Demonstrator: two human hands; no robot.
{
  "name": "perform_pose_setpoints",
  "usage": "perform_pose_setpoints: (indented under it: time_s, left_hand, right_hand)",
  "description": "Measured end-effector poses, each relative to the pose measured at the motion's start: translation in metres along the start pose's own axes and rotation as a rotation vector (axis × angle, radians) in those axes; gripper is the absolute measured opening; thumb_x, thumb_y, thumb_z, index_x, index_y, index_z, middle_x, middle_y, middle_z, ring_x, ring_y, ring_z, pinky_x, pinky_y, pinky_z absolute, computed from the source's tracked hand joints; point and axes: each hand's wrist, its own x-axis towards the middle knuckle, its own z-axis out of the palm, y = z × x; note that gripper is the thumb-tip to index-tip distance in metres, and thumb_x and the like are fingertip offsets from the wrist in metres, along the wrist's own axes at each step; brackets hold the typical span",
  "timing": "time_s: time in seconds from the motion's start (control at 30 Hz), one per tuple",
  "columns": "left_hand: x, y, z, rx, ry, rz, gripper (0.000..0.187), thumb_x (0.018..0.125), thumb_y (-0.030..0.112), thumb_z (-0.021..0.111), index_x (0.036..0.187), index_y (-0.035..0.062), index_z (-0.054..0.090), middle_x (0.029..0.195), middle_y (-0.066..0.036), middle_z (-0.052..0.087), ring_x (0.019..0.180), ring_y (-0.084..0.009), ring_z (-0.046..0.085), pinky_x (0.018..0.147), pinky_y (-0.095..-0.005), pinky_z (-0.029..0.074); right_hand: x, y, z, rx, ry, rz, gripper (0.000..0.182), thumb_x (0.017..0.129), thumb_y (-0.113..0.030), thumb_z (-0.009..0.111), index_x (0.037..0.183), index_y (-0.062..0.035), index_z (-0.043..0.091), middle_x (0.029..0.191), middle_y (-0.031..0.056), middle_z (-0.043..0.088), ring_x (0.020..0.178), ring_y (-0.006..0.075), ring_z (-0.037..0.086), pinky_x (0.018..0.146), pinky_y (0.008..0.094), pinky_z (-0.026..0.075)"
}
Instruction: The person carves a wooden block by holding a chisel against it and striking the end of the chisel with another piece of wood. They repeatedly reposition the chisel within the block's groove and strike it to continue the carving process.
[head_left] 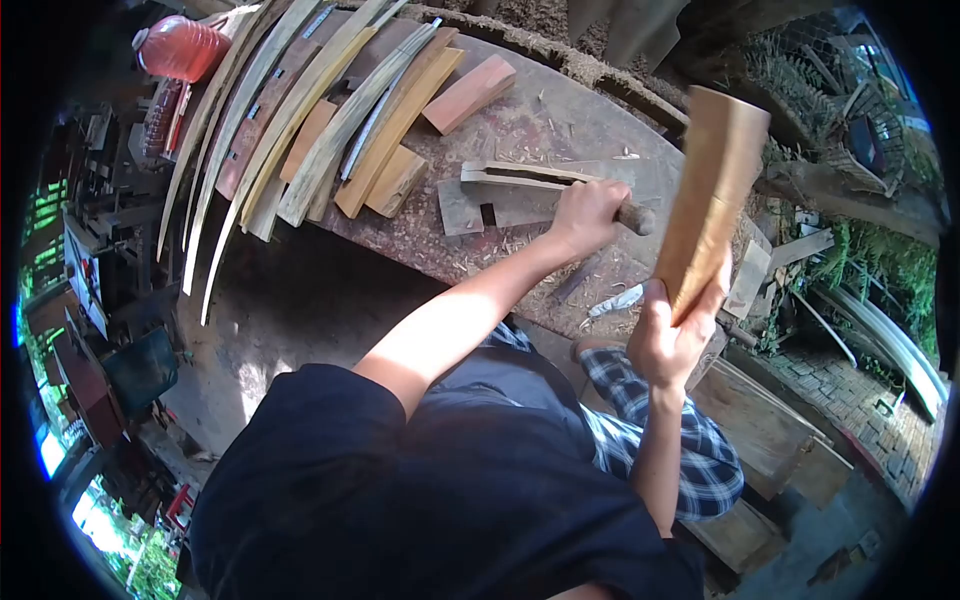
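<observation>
My left hand (592, 216) is wrapped round a round wooden tool handle (637, 218), whose butt end sticks out past the fist. The tool's working end is hidden, so its kind cannot be told. Under and beyond that hand lies a pale flat board (520, 207) with a dark square hole. A narrow light wooden piece (515, 176) with a long dark slot lies across it. My right hand (678, 335) grips the lower end of a thick brown wooden block (715, 180), raised upright to the right of the left fist.
Several long curved wood strips (285, 120) and short blocks are lined up at the bench's left end. A reddish block (470, 94) lies nearby. Shavings cover the workbench (590, 115). A plastic bottle of red liquid (183, 48) stands far left. A whitish item (617, 299) lies near the front edge.
</observation>
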Motion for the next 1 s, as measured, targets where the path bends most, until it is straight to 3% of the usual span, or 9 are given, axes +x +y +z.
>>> perform_pose_setpoints:
  time_s: [0.03, 0.13, 0.3, 0.37, 0.43, 0.47, 0.53, 0.73, 1.0]
  left_hand:
    - [-0.001, 0.001, 0.001, -0.005, 0.047, 0.012, 0.014, 0.072, 0.014, 0.072, 0.080, 0.0065, 0.063, 0.084, -0.015, 0.069, 0.078, -0.0380, 0.069, 0.067, -0.0496, 0.055]
    - [-0.001, -0.002, -0.002, -0.058, 0.001, 0.065, 0.016, 0.071, 0.017, 0.074, 0.080, 0.0076, 0.065, 0.079, -0.015, 0.069, 0.076, -0.0373, 0.069, 0.067, -0.0488, 0.055]
    - [0.016, -0.020, -0.019, -0.074, -0.046, -0.020, 0.015, 0.072, 0.020, 0.074, 0.084, 0.0109, 0.071, 0.079, -0.015, 0.071, 0.078, -0.0370, 0.070, 0.069, -0.0471, 0.056]
    - [0.023, -0.040, -0.032, -0.135, -0.070, -0.128, 0.014, 0.076, 0.014, 0.075, 0.089, 0.0080, 0.074, 0.088, -0.011, 0.076, 0.086, -0.0254, 0.074, 0.078, -0.0360, 0.057]
    - [0.032, -0.070, -0.037, -0.393, -0.059, -0.136, 0.015, 0.074, 0.016, 0.074, 0.087, 0.0106, 0.076, 0.085, -0.009, 0.076, 0.079, -0.0235, 0.074, 0.073, -0.0364, 0.057]
    - [0.034, -0.068, -0.045, -0.480, -0.082, -0.201, 0.016, 0.073, 0.014, 0.074, 0.087, 0.0101, 0.077, 0.084, -0.004, 0.076, 0.079, -0.0164, 0.073, 0.076, -0.0325, 0.056]
    - [0.036, -0.071, -0.051, -0.492, -0.081, -0.208, 0.015, 0.073, 0.014, 0.074, 0.087, 0.0094, 0.076, 0.084, -0.004, 0.076, 0.080, -0.0159, 0.072, 0.077, -0.0323, 0.056]
    - [0.025, -0.055, -0.080, -0.441, -0.094, -0.205, 0.009, 0.081, 0.003, 0.071, 0.091, 0.0044, 0.070, 0.097, -0.002, 0.075, 0.092, -0.0095, 0.068, 0.083, -0.0278, 0.054]
    - [0.031, -0.041, -0.068, -0.337, -0.151, -0.185, 0.009, 0.080, 0.005, 0.072, 0.089, 0.0055, 0.071, 0.094, -0.003, 0.075, 0.090, -0.0114, 0.069, 0.082, -0.0292, 0.055]
  right_hand:
    - [-0.002, -0.003, 0.011, 0.279, 0.111, 0.036, 0.087, 0.087, -0.017, 0.070, 0.159, -0.0138, 0.023, 0.115, 0.0251, 0.069, 0.098, 0.0339, 0.073, 0.093, 0.0418, 0.056]
    - [-0.002, -0.003, 0.006, -0.219, -0.368, 0.397, 0.085, 0.087, -0.029, 0.071, 0.159, -0.0200, 0.026, 0.118, 0.0238, 0.070, 0.099, 0.0386, 0.073, 0.090, 0.0454, 0.057]
    - [-0.006, 0.024, 0.014, 0.136, -0.114, 0.311, 0.079, 0.091, -0.032, 0.069, 0.157, -0.0132, 0.031, 0.129, 0.0264, 0.061, 0.113, 0.0377, 0.065, 0.095, 0.0434, 0.052]
    - [-0.013, 0.033, 0.019, 0.283, -0.057, 0.446, 0.075, 0.092, -0.029, 0.068, 0.155, -0.0092, 0.032, 0.121, 0.0225, 0.063, 0.106, 0.0310, 0.066, 0.094, 0.0408, 0.052]
    - [-0.014, 0.041, 0.022, 0.309, -0.305, 0.769, 0.073, 0.093, -0.031, 0.066, 0.154, -0.0074, 0.033, 0.121, 0.0219, 0.063, 0.106, 0.0285, 0.065, 0.095, 0.0396, 0.051]
    - [-0.028, 0.063, 0.033, 0.267, -0.314, 0.712, 0.073, 0.093, -0.033, 0.066, 0.154, -0.0078, 0.033, 0.123, 0.0226, 0.063, 0.107, 0.0302, 0.066, 0.095, 0.0407, 0.051]
    - [-0.048, 0.093, 0.052, 0.223, -0.336, 0.649, 0.074, 0.093, -0.036, 0.065, 0.154, -0.0082, 0.034, 0.125, 0.0233, 0.063, 0.108, 0.0319, 0.067, 0.095, 0.0417, 0.051]
    - [-0.069, 0.080, 0.056, 0.225, -0.422, 0.824, 0.077, 0.091, -0.041, 0.065, 0.154, -0.0107, 0.033, 0.131, 0.0248, 0.062, 0.114, 0.0370, 0.065, 0.097, 0.0436, 0.051]
    - [-0.074, 0.079, 0.051, 0.154, -0.466, 0.824, 0.080, 0.091, -0.044, 0.066, 0.155, -0.0132, 0.030, 0.124, 0.0259, 0.065, 0.107, 0.0395, 0.069, 0.092, 0.0455, 0.053]
